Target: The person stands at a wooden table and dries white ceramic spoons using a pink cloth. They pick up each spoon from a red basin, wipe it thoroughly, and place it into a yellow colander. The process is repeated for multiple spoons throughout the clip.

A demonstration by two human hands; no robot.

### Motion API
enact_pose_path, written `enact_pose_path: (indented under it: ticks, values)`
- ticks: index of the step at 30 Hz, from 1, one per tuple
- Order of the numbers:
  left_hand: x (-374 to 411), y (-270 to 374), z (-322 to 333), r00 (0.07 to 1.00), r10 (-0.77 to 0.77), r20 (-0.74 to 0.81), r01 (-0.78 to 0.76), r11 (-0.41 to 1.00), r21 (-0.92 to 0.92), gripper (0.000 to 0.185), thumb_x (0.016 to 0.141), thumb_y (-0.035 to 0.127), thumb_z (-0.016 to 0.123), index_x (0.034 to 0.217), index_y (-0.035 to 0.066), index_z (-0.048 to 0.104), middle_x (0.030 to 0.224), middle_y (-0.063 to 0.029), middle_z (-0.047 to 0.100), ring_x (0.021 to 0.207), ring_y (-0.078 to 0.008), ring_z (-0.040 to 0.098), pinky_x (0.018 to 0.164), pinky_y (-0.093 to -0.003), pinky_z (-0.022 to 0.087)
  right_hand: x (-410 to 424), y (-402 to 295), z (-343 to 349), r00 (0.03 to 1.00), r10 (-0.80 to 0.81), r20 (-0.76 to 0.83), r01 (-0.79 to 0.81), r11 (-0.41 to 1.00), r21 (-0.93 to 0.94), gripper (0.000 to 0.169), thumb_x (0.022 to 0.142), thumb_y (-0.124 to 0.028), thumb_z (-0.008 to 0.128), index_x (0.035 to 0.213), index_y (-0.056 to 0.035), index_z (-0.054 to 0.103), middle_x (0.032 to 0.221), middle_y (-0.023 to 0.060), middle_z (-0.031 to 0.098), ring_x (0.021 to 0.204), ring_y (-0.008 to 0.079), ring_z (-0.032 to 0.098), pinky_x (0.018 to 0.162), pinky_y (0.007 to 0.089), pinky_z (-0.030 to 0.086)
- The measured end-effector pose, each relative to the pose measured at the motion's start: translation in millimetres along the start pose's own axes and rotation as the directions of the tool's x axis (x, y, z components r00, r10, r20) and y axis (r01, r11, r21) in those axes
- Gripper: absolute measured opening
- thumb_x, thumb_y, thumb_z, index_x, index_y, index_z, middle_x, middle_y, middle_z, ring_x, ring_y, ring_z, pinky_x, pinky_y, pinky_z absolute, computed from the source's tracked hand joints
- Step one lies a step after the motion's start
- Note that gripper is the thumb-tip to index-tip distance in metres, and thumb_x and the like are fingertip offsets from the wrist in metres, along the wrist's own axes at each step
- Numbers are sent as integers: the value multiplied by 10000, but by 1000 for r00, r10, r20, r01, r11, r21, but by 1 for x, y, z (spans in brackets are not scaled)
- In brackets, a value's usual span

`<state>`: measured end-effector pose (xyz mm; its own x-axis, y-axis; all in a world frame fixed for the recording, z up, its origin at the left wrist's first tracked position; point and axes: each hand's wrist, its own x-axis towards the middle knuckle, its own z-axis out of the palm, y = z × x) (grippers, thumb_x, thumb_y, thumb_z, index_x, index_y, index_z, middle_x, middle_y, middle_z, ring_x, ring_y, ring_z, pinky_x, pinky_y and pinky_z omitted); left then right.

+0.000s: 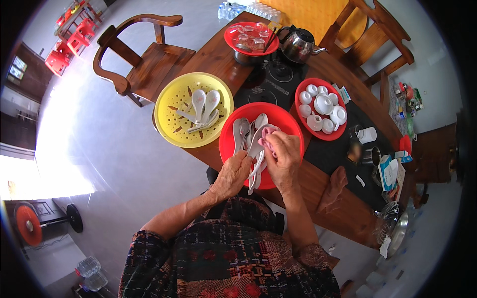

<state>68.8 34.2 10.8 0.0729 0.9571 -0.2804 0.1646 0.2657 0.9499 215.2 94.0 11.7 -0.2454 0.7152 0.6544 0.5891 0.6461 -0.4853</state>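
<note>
Over a red plastic basin (294,123), my left hand (234,170) grips a white ceramic soup spoon (255,148) near its lower part. My right hand (282,154) pinches a pink cloth (267,135) against the spoon's upper end. Inside the basin lie metal spoons (261,120) and more white spoons, partly hidden by my hands. To the left, a yellow plastic colander (167,124) holds several white ceramic spoons (199,101), two of them with a faint floral print.
A red tray (328,136) of white teacups and teapots stands right of the basin. Behind are an induction cooker (278,70), an electric kettle (298,45) and a red basin of glass cups (250,51). A brown cloth (334,188) lies at the right; a wooden armchair (156,63) stands left.
</note>
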Motion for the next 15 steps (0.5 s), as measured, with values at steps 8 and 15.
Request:
enact_pose_path:
  ticks: [8, 15]
  values:
    - [-17, -8, -10, 999, 31, -16, -32, 999, -15, 239, 950, 209, 433, 904, -15, 502, 648, -176, 500, 598, -294, 510, 577, -391, 419, -15, -30, -1, 983, 45, 180, -81, 976, 200, 312, 630, 70, 710, 905, -59, 641, 972, 47, 617, 848, 257, 552, 693, 348, 482]
    - [-29, -2, -14, 997, 82, -14, -82, 996, -45, 202, 948, 175, 441, 905, -17, 486, 669, -208, 513, 629, -365, 533, 579, -416, 423, 6, -24, 15, 993, -106, -60, 102, 993, -55, 299, 622, 65, 717, 878, -70, 644, 909, 45, 584, 819, 235, 547, 657, 338, 476]
